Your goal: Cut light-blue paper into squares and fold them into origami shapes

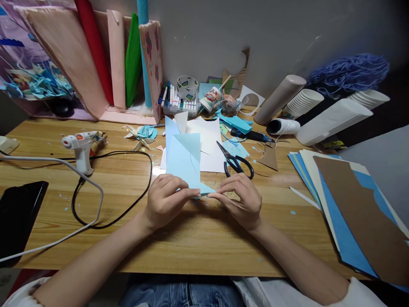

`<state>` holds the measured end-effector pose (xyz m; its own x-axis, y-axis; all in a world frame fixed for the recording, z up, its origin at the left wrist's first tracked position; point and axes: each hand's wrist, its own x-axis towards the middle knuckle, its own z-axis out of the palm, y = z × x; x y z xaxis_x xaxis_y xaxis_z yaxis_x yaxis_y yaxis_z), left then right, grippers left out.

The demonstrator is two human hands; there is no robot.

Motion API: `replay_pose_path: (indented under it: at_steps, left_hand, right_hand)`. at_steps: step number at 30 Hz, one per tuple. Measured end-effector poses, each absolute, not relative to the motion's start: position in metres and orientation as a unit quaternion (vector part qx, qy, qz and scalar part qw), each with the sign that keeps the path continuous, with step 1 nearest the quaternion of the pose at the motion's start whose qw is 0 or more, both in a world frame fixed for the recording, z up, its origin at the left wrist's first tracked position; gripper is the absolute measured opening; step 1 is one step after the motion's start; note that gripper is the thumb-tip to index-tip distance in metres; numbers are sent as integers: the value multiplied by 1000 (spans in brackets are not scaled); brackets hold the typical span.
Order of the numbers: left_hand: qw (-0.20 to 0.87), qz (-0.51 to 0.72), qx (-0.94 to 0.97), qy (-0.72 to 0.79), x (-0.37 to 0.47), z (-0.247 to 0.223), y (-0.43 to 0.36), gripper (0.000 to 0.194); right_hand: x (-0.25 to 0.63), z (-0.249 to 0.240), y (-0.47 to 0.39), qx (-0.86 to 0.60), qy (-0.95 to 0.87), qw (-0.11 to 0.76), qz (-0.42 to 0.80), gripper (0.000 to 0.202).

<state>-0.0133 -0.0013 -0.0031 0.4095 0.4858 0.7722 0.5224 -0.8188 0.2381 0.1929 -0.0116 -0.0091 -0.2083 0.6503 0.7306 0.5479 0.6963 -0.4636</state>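
A light blue paper (187, 157) stands between my hands, folded near its lower edge, with a narrow pointed flap stretching right. My left hand (168, 196) pinches its lower edge between thumb and fingers. The tip of the flap is held by my right hand (243, 198), also in a pinch. Behind the paper lie a white sheet (211, 145) and a bluer sheet (171, 128). Black-handled scissors (234, 160) rest with open blades just beyond my right hand.
A white glue gun (82, 151) and looping cables are at the left, beside a black phone-like device (21, 213). Stacked coloured sheets (361, 213) cover the right side. Markers, paper cups (302, 103), a thread spool (283, 126) and paper scraps line the back.
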Motion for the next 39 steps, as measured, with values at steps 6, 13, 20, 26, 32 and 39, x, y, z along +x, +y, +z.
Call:
replay_pose_path:
  at_steps: [6, 13, 20, 26, 32, 39]
  left_hand:
    - [12, -455, -837, -303, -13, -3, -2, 16]
    - [16, -457, -835, -305, -13, -2, -2, 14]
    - [17, -457, -837, -302, -12, -1, -3, 14]
    - [11, -458, -838, -297, -13, -1, -4, 14]
    - [9, -454, -838, -303, -12, -1, -3, 14]
    - [-18, -461, -827, -320, -13, -2, -4, 14]
  right_hand:
    - [192, -8, -11, -391, -771, 501, 53, 19]
    - [192, -6, -10, -387, -773, 500, 54, 20]
    - [193, -6, -11, -386, -775, 496, 61, 21]
    - [193, -5, -11, -383, -777, 496, 60, 21]
    - [192, -5, -11, -387, -774, 496, 73, 24]
    - [195, -8, -10, -384, -771, 500, 86, 27]
